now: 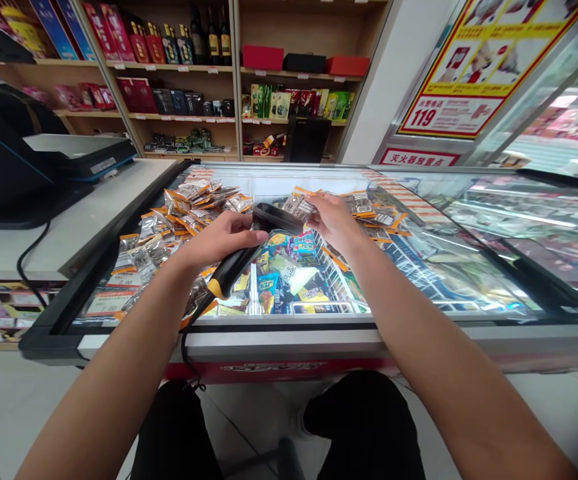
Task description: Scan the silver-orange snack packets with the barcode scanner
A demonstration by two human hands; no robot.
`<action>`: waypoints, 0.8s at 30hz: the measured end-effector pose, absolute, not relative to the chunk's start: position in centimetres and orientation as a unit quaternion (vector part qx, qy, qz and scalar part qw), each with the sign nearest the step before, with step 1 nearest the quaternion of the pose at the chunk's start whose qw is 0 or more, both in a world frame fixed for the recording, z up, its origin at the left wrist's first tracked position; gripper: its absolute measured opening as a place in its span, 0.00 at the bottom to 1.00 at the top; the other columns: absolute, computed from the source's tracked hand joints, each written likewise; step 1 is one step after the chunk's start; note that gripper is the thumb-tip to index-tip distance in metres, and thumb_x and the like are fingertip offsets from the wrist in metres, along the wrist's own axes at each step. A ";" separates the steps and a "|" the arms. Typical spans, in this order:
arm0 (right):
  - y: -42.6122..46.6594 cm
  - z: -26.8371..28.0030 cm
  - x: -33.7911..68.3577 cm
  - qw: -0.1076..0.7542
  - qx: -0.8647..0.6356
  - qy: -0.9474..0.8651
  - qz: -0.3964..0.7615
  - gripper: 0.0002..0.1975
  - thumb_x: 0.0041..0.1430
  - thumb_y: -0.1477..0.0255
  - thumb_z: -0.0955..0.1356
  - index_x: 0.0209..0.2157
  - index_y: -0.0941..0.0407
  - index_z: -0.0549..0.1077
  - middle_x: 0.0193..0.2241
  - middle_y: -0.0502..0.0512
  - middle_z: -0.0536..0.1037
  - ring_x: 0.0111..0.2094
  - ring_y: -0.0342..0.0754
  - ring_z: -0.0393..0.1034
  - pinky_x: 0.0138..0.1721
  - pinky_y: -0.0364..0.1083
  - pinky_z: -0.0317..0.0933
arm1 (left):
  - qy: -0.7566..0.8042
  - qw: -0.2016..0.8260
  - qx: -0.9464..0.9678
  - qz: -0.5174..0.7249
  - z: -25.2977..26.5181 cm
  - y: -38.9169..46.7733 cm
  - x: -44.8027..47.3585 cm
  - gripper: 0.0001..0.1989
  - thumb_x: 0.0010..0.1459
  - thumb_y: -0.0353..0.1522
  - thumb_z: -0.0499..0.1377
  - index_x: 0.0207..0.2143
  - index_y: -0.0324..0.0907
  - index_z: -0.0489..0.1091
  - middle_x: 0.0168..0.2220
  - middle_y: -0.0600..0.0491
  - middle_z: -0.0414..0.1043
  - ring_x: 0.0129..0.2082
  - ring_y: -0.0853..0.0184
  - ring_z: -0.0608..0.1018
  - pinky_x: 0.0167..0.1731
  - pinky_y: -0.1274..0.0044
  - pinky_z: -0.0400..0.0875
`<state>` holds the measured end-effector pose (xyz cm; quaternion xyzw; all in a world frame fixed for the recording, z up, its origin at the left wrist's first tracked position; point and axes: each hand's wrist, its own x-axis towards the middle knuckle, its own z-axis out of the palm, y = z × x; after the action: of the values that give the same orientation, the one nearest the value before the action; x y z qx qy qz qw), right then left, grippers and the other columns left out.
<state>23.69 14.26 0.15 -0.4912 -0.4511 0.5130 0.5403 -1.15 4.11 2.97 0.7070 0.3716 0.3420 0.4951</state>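
Observation:
My left hand [221, 238] is wrapped round the handle of a black and yellow barcode scanner [237, 268]. The scanner's head points right, and its cable hangs over the front edge of the freezer. Close to that head, my right hand [337, 223] pinches a small clear snack packet [295, 202] with orange edges. A heap of similar packets [189, 215] lies on the glass lid to the left. More orange-edged packets [379, 219] lie just beyond my right hand. Under the glass, colourful ice cream wrappers [296, 273] show in wire baskets.
The chest freezer's front rim [289, 339] runs across before my knees. At left stands a counter [119, 208] with a black checkout machine [9, 153]. Shelves [236, 127] with bottles and boxes line the back; a fire-safety poster [489, 73] hangs at right.

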 end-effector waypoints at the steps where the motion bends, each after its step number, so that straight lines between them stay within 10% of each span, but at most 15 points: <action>1: 14.4 0.1 23.9 0.536 -0.501 -0.464 0.497 0.11 0.59 0.68 0.75 0.32 0.52 0.69 0.24 0.44 0.73 0.22 0.41 0.66 0.26 0.41 0.63 | 0.367 0.495 0.705 0.351 3.0 4.1 -1.1 0.20 0.56 0.48 0.68 0.28 0.42 0.69 0.23 0.53 0.75 0.19 0.66 0.78 0.17 0.77 0.73; 6: 15.7 -0.5 26.9 0.501 -0.598 -0.574 0.248 0.10 0.59 0.65 0.75 0.38 0.53 0.74 0.31 0.55 0.78 0.33 0.54 0.76 0.40 0.54 0.73 | 0.342 0.497 0.637 0.480 3.1 4.0 -0.7 0.22 0.53 0.51 0.68 0.30 0.42 0.70 0.23 0.52 0.75 0.17 0.68 0.76 0.17 0.77 0.72; 11: 14.7 0.1 27.7 0.479 -0.585 -0.651 -0.068 0.19 0.62 0.71 0.74 0.53 0.56 0.74 0.59 0.72 0.74 0.63 0.67 0.63 0.66 0.66 0.54 | 0.292 0.482 0.566 0.603 3.5 4.8 -1.2 0.26 0.53 0.57 0.62 0.34 0.42 0.71 0.22 0.54 0.71 0.16 0.71 0.71 0.17 0.77 0.68; 16: 10.9 -1.4 20.6 0.338 -0.383 -0.848 0.141 0.13 0.72 0.68 0.67 0.54 0.52 0.78 0.52 0.61 0.80 0.53 0.59 0.74 0.58 0.61 0.67 | 0.297 0.463 0.520 0.653 3.9 4.5 -1.1 0.25 0.60 0.56 0.57 0.35 0.43 0.71 0.23 0.55 0.69 0.18 0.72 0.71 0.18 0.78 0.66; 24: 8.4 -5.3 15.4 0.210 -0.327 -0.913 0.123 0.27 0.67 0.53 0.72 0.63 0.47 0.73 0.66 0.62 0.69 0.68 0.70 0.59 0.65 0.73 0.54 | 0.283 0.468 0.516 0.659 3.7 4.3 -0.3 0.22 0.62 0.52 0.57 0.35 0.42 0.72 0.24 0.54 0.69 0.19 0.73 0.72 0.19 0.79 0.67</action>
<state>15.41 8.45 -5.25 -0.3271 -0.9131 0.1231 0.2102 -0.33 4.32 3.67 0.5165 0.2835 0.6589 0.4677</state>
